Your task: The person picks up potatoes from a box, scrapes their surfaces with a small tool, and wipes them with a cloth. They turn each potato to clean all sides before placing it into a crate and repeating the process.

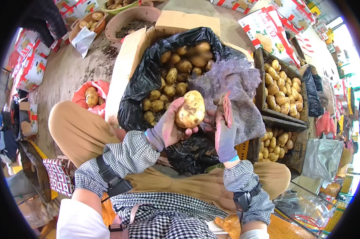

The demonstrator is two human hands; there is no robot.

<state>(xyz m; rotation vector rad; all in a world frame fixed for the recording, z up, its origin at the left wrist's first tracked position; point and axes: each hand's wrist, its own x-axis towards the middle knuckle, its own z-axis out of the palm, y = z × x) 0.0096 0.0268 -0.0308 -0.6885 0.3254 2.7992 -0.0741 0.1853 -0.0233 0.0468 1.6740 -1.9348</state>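
A large yellow potato (pixel 190 109) with brown dirt patches rests in my gloved left hand (pixel 167 129), fingers curled under it. Just right of the potato is my gloved right hand (pixel 224 133), its fingers drawn together. A reddish strip stands up from that hand beside a brown tip; I cannot tell what it grips. Below and beyond both hands, a cardboard box (pixel 126 67) lined with a black plastic bag (pixel 134 93) holds many smaller potatoes (pixel 171 75). A fuzzy grey-purple cloth (pixel 237 85) drapes over the box's right side.
Wooden crates of potatoes (pixel 282 89) stand at the right. At the left lies a pink bag (pixel 102 89) with a few potatoes. Further back are a tub of dirt (pixel 115 24), a basket of potatoes (pixel 101 28) and printed cartons (pixel 263 34). A person's dark-clothed legs (pixel 44 20) show upper left.
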